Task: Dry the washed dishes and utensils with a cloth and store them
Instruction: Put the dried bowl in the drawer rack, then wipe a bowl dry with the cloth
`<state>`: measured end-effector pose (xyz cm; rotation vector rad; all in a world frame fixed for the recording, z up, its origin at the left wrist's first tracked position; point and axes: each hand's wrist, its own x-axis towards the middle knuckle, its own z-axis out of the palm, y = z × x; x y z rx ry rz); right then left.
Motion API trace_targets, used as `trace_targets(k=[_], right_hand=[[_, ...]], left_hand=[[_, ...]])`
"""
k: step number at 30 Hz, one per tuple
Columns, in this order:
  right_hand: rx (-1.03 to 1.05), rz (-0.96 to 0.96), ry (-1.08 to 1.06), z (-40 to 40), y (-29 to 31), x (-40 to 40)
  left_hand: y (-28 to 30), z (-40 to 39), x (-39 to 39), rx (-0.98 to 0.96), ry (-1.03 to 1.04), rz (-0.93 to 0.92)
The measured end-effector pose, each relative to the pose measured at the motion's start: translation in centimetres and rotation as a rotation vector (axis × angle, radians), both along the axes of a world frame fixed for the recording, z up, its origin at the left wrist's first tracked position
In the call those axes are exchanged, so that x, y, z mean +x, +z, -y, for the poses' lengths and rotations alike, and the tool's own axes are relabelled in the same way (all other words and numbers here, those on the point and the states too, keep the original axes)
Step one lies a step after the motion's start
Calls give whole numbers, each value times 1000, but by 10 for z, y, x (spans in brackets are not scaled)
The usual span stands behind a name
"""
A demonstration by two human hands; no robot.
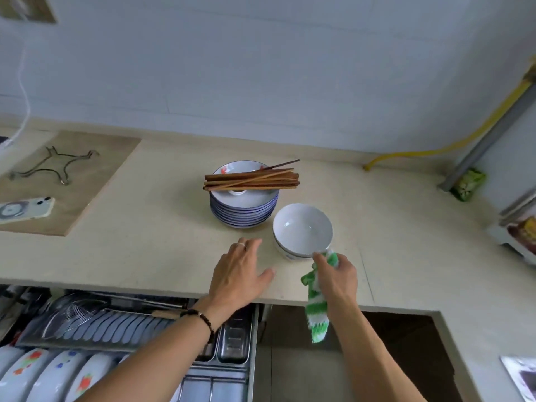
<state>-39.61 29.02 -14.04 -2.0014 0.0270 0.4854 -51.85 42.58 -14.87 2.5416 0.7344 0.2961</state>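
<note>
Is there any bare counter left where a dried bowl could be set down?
Yes. A wide bare strip of counter lies between the wooden board and the stacked plates. Another open stretch runs right of the white bowls, toward the wall. It is crowded around the plates, chopsticks, bowls and both hands: left hand, right hand gripping the green cloth.

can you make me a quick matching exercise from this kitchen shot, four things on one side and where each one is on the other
Things:
1. chopsticks
2. striped cloth
3. phone
4. white bowls

Places:
A. on the wooden board at the left
B. across the top of the plate stack
C. gripped in the right hand
D. on the counter, right of the plates

Pairs: 1-B, 2-C, 3-A, 4-D
</note>
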Motion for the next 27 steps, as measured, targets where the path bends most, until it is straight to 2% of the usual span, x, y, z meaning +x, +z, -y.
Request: trace_targets(k=[4, 9, 13, 16, 22, 27], right_hand=[[-101, 25, 26, 2, -7, 54], [-223, 41, 235, -8, -13, 116], [-344, 72, 448, -25, -17, 135], [-378, 70, 503, -29, -18, 143], [-340, 86, 538, -32, -19, 150], [-324, 104, 535, -32, -12, 154]], left_hand=[[-4, -5, 45, -55, -30, -47], [-11, -15, 92, -111, 6, -144], [-19, -25, 113, -169, -4, -220], [-22, -28, 118, -148, -34, -290], [-19, -25, 112, -252, -14, -83], [-12, -19, 110, -280, 20, 4]])
